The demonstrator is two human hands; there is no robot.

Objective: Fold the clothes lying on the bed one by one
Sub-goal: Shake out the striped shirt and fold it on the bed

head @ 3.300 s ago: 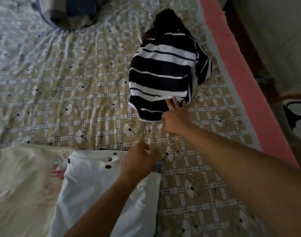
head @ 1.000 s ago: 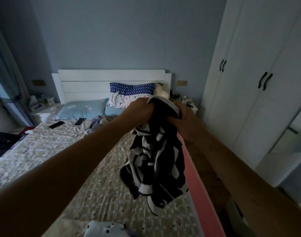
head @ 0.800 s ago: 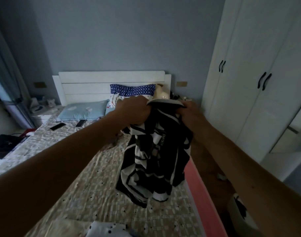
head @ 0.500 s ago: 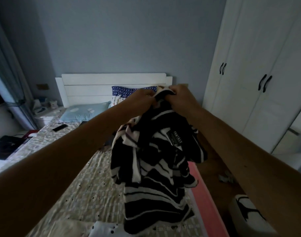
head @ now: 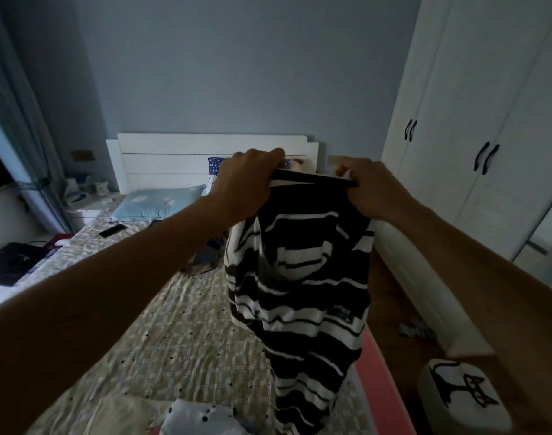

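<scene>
A dark navy shirt with white stripes (head: pixel 300 290) hangs in the air over the right side of the bed (head: pixel 186 334). My left hand (head: pixel 246 180) grips its top edge at the left, and my right hand (head: pixel 369 186) grips the same edge at the right, with the edge stretched between them. The shirt hangs crumpled, its lower end reaching down near the bed's front. A white garment with dark buttons (head: pixel 202 419) lies on a cream one (head: pixel 117 416) at the bed's near edge.
A pink strip (head: pixel 381 387) runs along the bed's right side. Pillows (head: pixel 158 205) and two phones (head: pixel 111 230) lie near the white headboard (head: pixel 205 158). A white wardrobe (head: pixel 475 152) stands at the right, a white stool (head: pixel 463 400) on the floor beside the bed.
Both hands lifted the striped shirt off the bed and raised it. Over the last second they moved apart along its top edge, and the shirt hangs longer.
</scene>
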